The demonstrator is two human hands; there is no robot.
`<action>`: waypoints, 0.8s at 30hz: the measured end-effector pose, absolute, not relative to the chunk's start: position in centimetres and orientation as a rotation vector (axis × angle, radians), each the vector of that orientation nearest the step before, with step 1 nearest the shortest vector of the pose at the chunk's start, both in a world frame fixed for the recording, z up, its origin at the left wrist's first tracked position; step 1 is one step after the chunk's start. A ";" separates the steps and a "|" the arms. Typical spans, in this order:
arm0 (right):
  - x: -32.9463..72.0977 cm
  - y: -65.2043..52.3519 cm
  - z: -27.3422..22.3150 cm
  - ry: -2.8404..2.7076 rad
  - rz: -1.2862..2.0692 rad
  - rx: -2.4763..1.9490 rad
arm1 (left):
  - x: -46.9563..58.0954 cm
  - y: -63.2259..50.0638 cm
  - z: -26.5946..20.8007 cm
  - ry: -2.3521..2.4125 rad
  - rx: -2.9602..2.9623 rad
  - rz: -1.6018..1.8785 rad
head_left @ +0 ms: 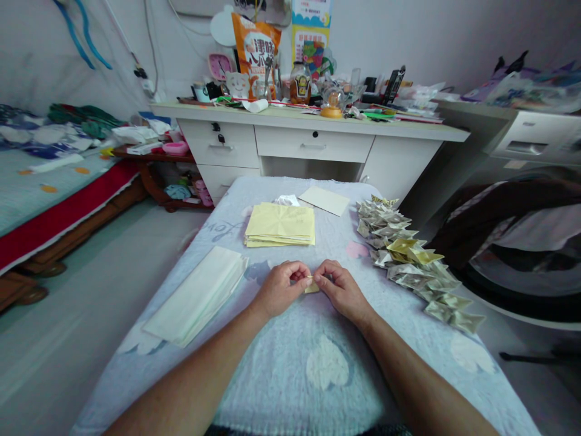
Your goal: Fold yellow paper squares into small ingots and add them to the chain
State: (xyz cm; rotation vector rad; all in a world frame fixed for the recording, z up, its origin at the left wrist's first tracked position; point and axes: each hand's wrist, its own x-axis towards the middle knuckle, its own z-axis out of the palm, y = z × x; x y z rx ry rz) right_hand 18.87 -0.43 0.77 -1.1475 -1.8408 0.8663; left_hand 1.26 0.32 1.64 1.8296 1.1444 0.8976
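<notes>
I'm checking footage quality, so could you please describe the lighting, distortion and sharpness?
Head view: soft, muted light, no strong glare on the yellow paper stack; head view, right edge: washing machine stretched by apparent wide-angle distortion; head view, centre: small paper piece between left hand and right hand too tiny to show its folds.

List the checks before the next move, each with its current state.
1. Left hand on the small piece of paper: ok, fingertips pinch it from the left.
2. Right hand on the same piece: ok, fingertips at its right side.
3. Creases on that piece sharp: cannot tell, too small and partly covered by fingers.
4. Yellow sheets apart from both hands: ok, stacked just beyond them.
5. White sheets squared up: not ok, edges look uneven.
6. Folded paper shapes apart from the right hand: ok, in a long row to its right.
</notes>
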 end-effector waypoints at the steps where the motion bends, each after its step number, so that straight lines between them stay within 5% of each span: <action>1: 18.9 -0.4 0.7 -1.841 0.861 -1.145 | 1.3 0.3 1.6 1.147 1.824 0.894; 24: 18.6 -0.6 1.1 -1.973 0.782 -1.168 | 1.5 0.8 0.4 0.935 1.345 1.000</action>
